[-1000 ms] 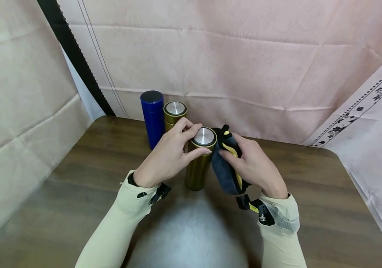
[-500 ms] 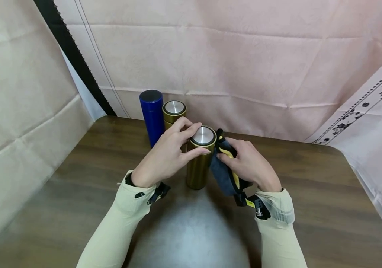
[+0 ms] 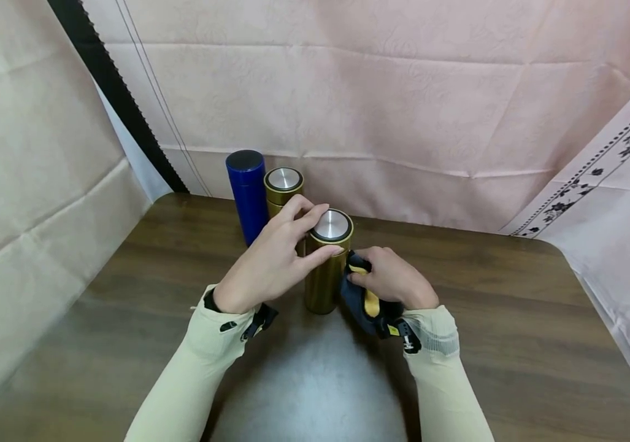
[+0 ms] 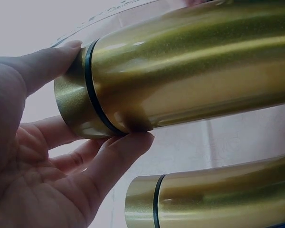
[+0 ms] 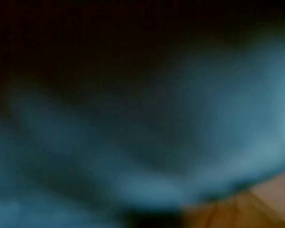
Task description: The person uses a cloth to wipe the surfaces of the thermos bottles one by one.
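Gold glossy cylinder [image 3: 322, 285] in left grip [image 3: 276, 261], soft blue fabric [image 3: 354, 301] alongside.

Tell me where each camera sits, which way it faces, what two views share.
Head: on the head, facing forward and down at the table; left hand, right hand and both sleeves show.
Left wrist: on that wrist, facing the gripped gold flask; left fingers show.
Right wrist: on that wrist, facing a blurred blue surface; any hand is too unclear to tell.
Head and left wrist share: left hand, gripped gold flask, second gold flask.
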The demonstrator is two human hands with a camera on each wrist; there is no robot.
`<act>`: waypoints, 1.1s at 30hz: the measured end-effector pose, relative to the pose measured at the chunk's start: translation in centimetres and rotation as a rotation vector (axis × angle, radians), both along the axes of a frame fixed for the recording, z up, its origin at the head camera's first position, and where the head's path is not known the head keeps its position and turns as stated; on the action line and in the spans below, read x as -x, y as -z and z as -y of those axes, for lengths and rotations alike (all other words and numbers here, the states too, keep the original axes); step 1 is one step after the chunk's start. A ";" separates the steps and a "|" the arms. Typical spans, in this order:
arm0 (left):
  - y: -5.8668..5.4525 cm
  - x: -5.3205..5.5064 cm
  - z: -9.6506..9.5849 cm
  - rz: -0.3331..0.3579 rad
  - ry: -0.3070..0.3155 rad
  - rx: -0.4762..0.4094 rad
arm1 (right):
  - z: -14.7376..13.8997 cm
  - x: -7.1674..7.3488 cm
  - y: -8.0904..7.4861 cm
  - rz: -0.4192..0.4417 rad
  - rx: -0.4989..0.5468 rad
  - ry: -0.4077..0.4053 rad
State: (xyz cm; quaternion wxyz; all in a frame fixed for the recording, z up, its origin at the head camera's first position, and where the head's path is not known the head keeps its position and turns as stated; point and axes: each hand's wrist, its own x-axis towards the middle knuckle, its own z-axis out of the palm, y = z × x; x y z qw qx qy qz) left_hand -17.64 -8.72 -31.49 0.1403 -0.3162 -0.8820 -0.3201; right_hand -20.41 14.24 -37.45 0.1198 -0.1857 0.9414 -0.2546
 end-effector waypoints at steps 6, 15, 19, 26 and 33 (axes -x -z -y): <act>-0.2 0.0 -0.1 0.007 0.002 0.000 | 0.2 0.3 1.1 0.102 -0.086 0.035; -0.3 0.0 -0.1 0.007 0.008 -0.003 | 0.8 0.7 2.0 0.133 -0.132 0.034; -0.1 -0.1 0.1 0.019 -0.002 -0.003 | 1.1 0.6 2.1 0.180 -0.149 0.021; -0.2 -0.2 0.2 0.033 -0.009 -0.001 | 0.6 0.3 0.9 0.065 -0.059 0.000; -0.2 -0.3 -0.1 0.021 -0.024 0.012 | -0.7 -0.3 -0.8 -0.145 0.182 -0.025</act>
